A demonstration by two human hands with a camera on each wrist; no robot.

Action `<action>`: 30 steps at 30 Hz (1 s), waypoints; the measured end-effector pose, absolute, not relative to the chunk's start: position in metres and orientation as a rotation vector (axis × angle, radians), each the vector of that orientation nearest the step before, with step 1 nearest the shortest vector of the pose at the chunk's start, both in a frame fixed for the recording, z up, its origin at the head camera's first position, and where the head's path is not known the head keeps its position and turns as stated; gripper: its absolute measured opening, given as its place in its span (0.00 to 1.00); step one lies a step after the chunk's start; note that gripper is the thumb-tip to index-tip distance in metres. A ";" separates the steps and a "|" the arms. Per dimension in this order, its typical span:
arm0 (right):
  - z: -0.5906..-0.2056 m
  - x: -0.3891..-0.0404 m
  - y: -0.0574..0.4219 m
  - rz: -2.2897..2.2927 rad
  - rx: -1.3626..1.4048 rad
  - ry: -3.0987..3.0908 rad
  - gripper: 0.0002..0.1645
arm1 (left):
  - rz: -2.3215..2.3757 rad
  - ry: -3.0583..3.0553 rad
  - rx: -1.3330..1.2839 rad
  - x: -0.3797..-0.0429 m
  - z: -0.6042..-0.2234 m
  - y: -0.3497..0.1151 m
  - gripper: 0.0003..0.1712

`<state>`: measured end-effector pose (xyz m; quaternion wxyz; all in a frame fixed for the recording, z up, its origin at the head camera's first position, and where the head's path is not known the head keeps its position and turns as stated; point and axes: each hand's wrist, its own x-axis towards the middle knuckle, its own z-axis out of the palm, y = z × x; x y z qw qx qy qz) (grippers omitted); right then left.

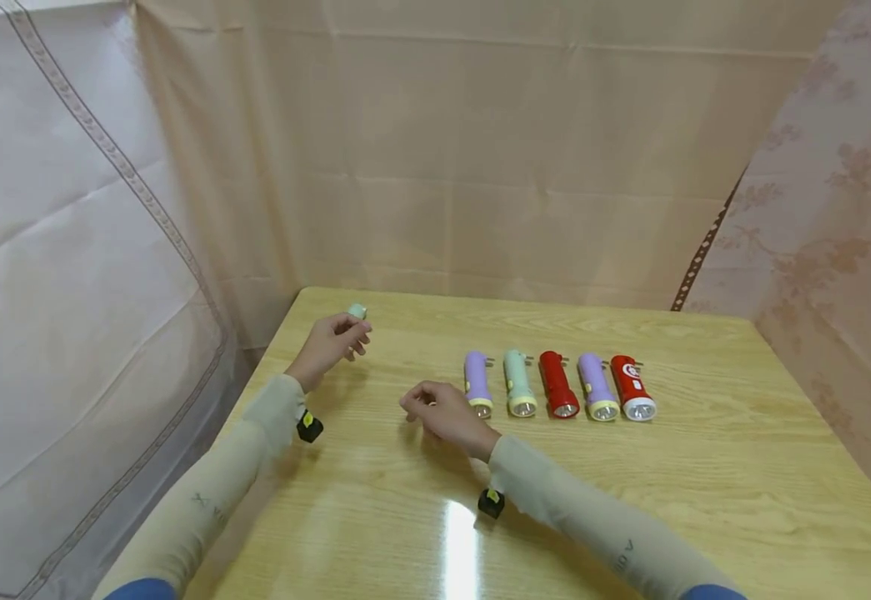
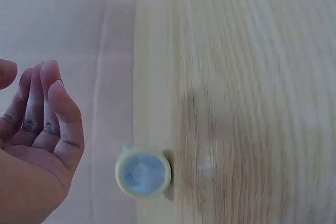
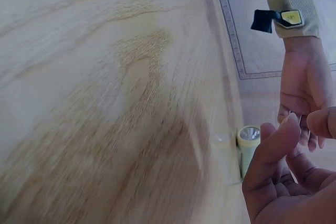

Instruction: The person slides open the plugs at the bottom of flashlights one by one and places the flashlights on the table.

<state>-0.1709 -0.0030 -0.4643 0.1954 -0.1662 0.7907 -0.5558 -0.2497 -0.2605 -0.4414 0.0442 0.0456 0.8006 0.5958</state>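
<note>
At the table's far left corner stands a mint-green flashlight [image 1: 357,311], its lens [image 2: 143,173] facing up in the left wrist view. My left hand [image 1: 330,343] is just in front of it, fingers loosely bent and holding nothing; the left wrist view shows a gap between hand and flashlight. Over the middle of the table hovers my right hand [image 1: 448,415], loosely curled with nothing visible in it. Beside that hand lies a purple flashlight [image 1: 476,375], whose lens end is partly covered by the hand in the head view.
Right of the purple flashlight, in one row, lie a mint-green flashlight [image 1: 518,379], a dark red one [image 1: 557,381], another purple one [image 1: 595,383] and a red-and-white one [image 1: 632,383]. Fabric curtains [image 1: 480,150] surround the wooden table [image 1: 705,467].
</note>
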 end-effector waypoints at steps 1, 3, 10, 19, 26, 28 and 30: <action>-0.465 -0.172 -0.005 -1.562 -0.459 2.210 0.17 | 1.833 2.445 0.113 -0.252 -0.441 -0.262 0.24; -0.466 -0.174 -0.009 -1.570 -0.446 2.192 0.17 | 1.850 2.446 0.065 -0.258 -0.441 -0.266 0.23; -0.468 -0.183 -0.021 -1.603 -0.413 2.142 0.20 | 1.885 2.470 -0.044 -0.279 -0.449 -0.287 0.23; -0.474 -0.197 -0.039 -1.656 -0.286 2.107 0.22 | 1.881 2.533 -0.192 -0.293 -0.456 -0.310 0.21; -0.479 -0.210 -0.052 -1.673 -0.169 2.074 0.21 | 1.879 2.504 -0.291 -0.302 -0.464 -0.319 0.24; -0.482 -0.214 -0.055 -1.667 -0.166 2.076 0.21 | 1.874 2.498 -0.325 -0.305 -0.465 -0.320 0.24; -0.484 -0.218 -0.058 -1.664 -0.168 2.080 0.20 | 1.869 2.498 -0.345 -0.308 -0.467 -0.320 0.24</action>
